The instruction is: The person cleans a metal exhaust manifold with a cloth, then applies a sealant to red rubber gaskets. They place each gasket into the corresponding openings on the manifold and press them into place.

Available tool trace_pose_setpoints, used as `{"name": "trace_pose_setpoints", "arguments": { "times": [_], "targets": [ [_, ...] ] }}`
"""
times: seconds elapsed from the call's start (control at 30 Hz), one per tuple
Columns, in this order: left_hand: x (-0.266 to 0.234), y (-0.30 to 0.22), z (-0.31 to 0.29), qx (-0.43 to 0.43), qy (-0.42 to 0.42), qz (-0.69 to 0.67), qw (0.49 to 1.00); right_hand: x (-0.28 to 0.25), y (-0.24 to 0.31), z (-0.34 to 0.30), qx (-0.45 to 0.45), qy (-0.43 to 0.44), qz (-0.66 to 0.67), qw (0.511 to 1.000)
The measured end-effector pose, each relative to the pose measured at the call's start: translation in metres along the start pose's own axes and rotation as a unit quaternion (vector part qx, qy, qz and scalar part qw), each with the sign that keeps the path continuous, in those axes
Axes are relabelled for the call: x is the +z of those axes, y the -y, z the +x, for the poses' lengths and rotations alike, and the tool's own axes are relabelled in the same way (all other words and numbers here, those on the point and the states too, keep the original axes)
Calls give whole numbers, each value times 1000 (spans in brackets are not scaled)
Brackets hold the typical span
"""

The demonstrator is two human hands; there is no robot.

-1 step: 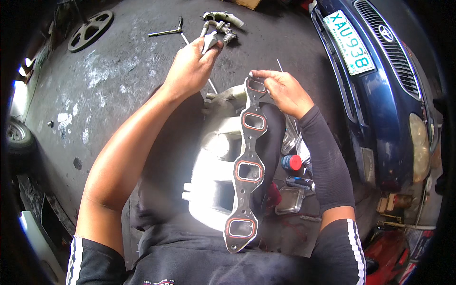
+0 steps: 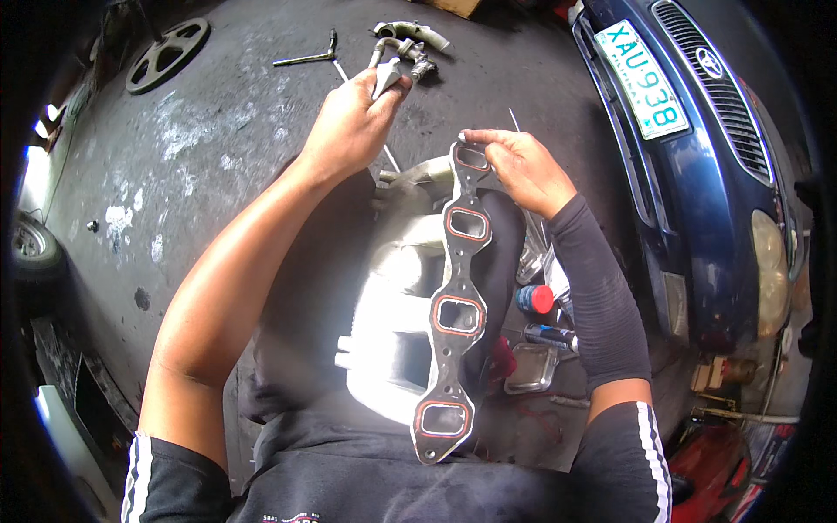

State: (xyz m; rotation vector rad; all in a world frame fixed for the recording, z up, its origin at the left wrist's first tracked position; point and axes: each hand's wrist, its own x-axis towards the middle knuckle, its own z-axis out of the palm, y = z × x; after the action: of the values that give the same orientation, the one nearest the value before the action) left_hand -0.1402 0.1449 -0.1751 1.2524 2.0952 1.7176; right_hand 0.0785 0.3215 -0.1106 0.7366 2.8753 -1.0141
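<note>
An intake manifold (image 2: 401, 270) of bright metal rests across my lap, its lower part washed out by glare. Along its right side runs a long dark flange gasket (image 2: 449, 362) with several port openings, each ringed by an orange-red bead; pale edging shows around the ports. My left hand (image 2: 357, 122) is closed around a crumpled whitish squeeze tube (image 2: 386, 80) beyond the manifold's far end. At that far end, my right hand (image 2: 527, 170) has its index finger stretched onto the gasket's top port. Grey-white paste covers that fingertip, and the other fingers are curled.
Beyond my left hand lie metal pipe fittings (image 2: 414, 39) and a T-handled wrench (image 2: 305, 60) on the stained floor. To the right are a red-capped blue container (image 2: 534, 299), a spray can (image 2: 551, 336) and a clear tray (image 2: 531, 368). A dark blue car's bumper (image 2: 645, 192) stands close by.
</note>
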Motion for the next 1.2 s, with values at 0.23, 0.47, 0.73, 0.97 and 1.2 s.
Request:
{"name": "trace_pose_setpoints", "arguments": {
  "times": [0.23,0.47,0.73,0.97,1.2],
  "targets": [
    [-4,-3,11,-33,34,4,999,4,-9,9,-41,-32,-15,999],
    [-4,-7,9,-41,38,12,998,5,-4,4,-23,-1,-16,1000],
    [-4,-6,7,-25,23,12,999,3,0,3,-63,19,12,998],
    [-5,-6,9,-47,48,16,998,3,0,2,-26,23,-57,998],
    [-3,-4,8,-29,31,17,999,3,-3,1,-79,26,-9,996]
  ]
}}
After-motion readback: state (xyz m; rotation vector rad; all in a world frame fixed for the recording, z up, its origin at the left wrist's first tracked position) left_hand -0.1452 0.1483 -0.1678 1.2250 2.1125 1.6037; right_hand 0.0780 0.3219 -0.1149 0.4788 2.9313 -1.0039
